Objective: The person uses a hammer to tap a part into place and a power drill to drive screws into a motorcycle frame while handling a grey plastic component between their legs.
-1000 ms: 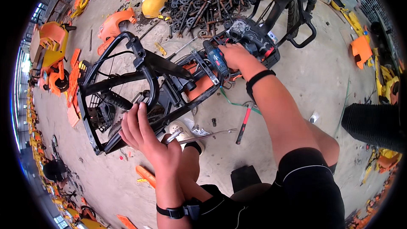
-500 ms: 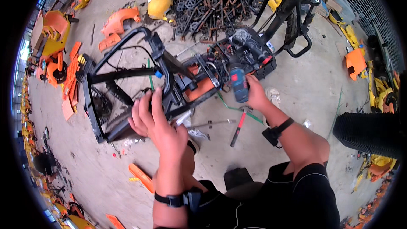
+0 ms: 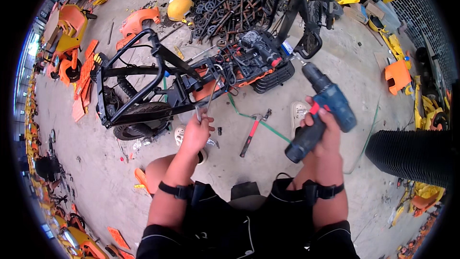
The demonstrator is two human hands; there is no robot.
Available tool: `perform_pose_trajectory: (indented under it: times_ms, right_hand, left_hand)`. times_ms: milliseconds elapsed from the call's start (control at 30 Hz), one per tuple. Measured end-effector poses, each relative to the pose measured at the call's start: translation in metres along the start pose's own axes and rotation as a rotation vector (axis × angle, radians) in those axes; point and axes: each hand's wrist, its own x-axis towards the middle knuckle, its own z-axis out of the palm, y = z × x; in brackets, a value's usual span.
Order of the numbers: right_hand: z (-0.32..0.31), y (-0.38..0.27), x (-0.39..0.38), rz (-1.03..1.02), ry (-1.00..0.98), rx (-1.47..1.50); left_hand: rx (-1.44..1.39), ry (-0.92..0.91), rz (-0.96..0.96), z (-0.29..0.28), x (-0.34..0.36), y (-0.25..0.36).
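Note:
My right hand [image 3: 328, 127] grips a blue and black cordless drill [image 3: 333, 98] by its handle, off to the right of a stripped black scooter frame [image 3: 139, 81]. The drill's bit points up and left, away from me. My left hand [image 3: 195, 133] is closed around a long thin metal rod tool [image 3: 212, 95], whose far end reaches toward the middle of the frame; its exact kind is unclear. A second power drill [image 3: 261, 50] with a red part rests on the frame's battery section. On the floor between my hands lies a hammer [image 3: 254, 132] with a red and black handle.
Behind the frame is a heap of rusty metal parts [image 3: 230, 9], with a yellow helmet-like shell [image 3: 180, 8] beside it. Orange panels [image 3: 85, 81] lie left. A stack of black ribbed pieces [image 3: 407, 156] stands right. A green strap [image 3: 263, 123] crosses the floor.
My right hand has drawn the drill back from the frame, out to the right. My left hand, open over the frame before, has come lower and now holds the rod tool. The view has shifted.

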Motion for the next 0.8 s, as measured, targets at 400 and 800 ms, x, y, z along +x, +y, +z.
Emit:
perform_pose_trajectory:
  times_ms: [400, 800]
  right_hand:
    - [-0.042, -0.011, 0.043, 0.291, 0.182, 0.213]
    - [-0.056, -0.002, 0.036, 0.428, 0.252, 0.17]
  left_hand:
    - [-0.264, -0.108, -0.133, 0.088, -0.022, -0.054]
    - [-0.736, -0.076, -0.64, 0.154, 0.053, -0.168]
